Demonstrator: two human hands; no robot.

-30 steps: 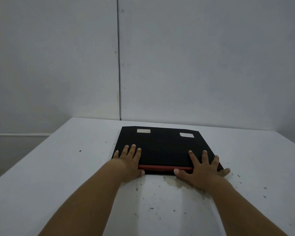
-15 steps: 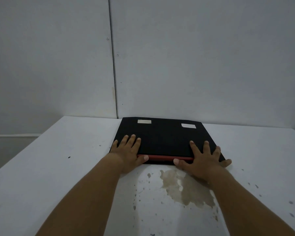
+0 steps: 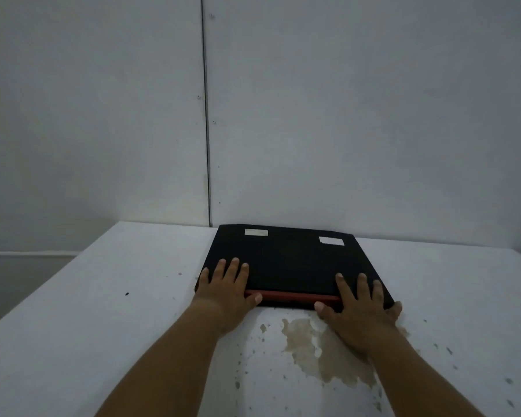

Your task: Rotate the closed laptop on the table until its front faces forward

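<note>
a pale grey wall fills the upper half of the view, split by a thin dark vertical seam that runs down to the table. below it a white table stretches toward the viewer, its surface flecked with small dark specks. the closed laptop lies flat on the table with its far edge close to the wall; it is black, and a red strip runs along the near edge between the two hands. two bare forearms reach in from the bottom of the view. the left hand covers the laptop's near left corner, fingers spread flat on the lid and the thumb pressed against the red strip, so it grasps that corner. the right hand covers the near right corner the same way, fingers flat on the lid, thumb at the near edge, little finger wrapped round the corner. just toward the viewer from the right hand, a tan stain with ragged edges spreads across the table, touching the heel of that hand; in the dim light it is unclear whether it is wet or dry. away from both hands, near the lid's far edge, sit two small pale labels: the left label and the right label.
</note>
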